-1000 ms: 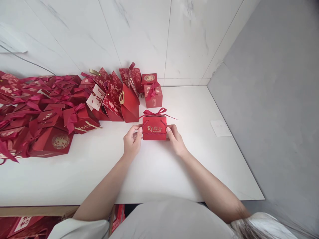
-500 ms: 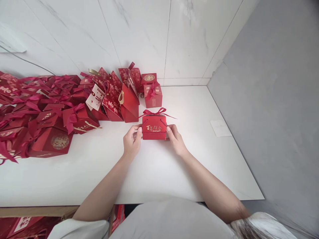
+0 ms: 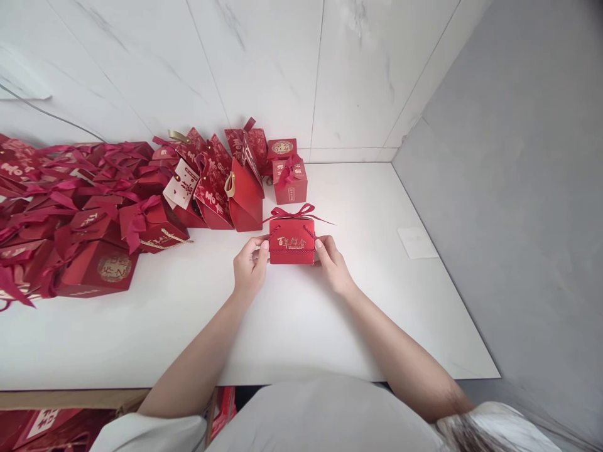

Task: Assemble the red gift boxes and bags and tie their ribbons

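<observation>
A small red gift box (image 3: 292, 246) with gold lettering and a dark red ribbon bow on top stands upright on the white table (image 3: 301, 320). My left hand (image 3: 250, 267) grips the box's left side, fingers curled against it. My right hand (image 3: 332, 263) presses on its right side in the same way. The box sits between both hands near the table's middle.
A large pile of red gift boxes and bags (image 3: 94, 207) with ribbons fills the table's left side. Two stacked red boxes (image 3: 288, 171) stand behind, by the marble wall. A white slip of paper (image 3: 417, 242) lies to the right. A grey wall borders the right.
</observation>
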Motion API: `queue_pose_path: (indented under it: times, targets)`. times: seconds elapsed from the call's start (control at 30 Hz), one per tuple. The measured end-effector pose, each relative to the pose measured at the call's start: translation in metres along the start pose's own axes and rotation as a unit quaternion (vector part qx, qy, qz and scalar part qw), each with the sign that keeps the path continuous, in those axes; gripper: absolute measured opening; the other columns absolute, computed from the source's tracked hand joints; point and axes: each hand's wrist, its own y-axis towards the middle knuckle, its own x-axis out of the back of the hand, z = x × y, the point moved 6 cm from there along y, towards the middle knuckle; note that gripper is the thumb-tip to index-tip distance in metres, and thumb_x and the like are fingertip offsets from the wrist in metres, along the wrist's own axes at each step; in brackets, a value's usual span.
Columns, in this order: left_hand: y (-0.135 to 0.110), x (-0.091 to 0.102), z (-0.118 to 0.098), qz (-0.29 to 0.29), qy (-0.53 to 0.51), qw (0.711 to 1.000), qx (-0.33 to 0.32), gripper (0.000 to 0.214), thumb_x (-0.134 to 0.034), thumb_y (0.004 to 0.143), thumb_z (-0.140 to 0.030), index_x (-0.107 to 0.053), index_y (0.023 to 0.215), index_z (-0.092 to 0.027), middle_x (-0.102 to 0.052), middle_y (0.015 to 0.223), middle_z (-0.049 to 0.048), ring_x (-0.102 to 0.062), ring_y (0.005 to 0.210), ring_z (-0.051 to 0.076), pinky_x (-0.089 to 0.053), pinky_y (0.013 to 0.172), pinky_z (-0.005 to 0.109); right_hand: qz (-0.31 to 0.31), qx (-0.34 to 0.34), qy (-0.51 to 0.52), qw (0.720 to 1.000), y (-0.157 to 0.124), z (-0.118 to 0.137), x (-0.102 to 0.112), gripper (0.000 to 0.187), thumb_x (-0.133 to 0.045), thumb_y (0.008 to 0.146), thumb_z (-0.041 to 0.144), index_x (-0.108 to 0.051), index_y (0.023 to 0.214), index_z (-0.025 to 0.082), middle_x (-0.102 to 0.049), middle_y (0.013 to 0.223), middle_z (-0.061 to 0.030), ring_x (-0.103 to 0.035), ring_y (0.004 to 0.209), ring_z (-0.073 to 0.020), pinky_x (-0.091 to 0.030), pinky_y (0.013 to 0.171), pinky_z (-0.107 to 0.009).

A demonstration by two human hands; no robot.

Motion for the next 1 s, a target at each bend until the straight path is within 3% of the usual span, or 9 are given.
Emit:
queue_pose_path:
  times: [0.4, 1.0]
  targets:
    - [-0.0005, -0.0002, 0.0009, 0.001, 0.002, 1.000, 0.002, 0.033, -0.054, 0.093, -0.052, -0.065, 0.096, -0.021, -0.072, 0.108, 0.0054, -0.068, 0.076, 0.015, -0.058, 0.070, 0.027, -0.002, 0.003, 0.007, 1.000, 0.0000, -0.0002, -0.0003, 0.043, -0.044, 0.091, 0.068, -0.047, 0.098, 0.026, -0.069, 0.096, -0.0026, -0.063, 0.085, -0.0204, -0.053, 0.079, -0.036]
    - [-0.0002, -0.0003, 0.0030, -0.001, -0.015, 1.000, 0.008, 0.032, -0.055, 0.092, -0.051, -0.065, 0.092, -0.021, -0.072, 0.103, 0.0043, -0.067, 0.074, 0.015, -0.058, 0.068, 0.026, -0.012, 0.006, 0.004, 1.000, -0.0008, 0.0001, -0.0004, 0.043, -0.044, 0.091, 0.068, -0.047, 0.096, 0.026, -0.069, 0.095, -0.0026, -0.063, 0.083, -0.0199, -0.053, 0.078, -0.036]
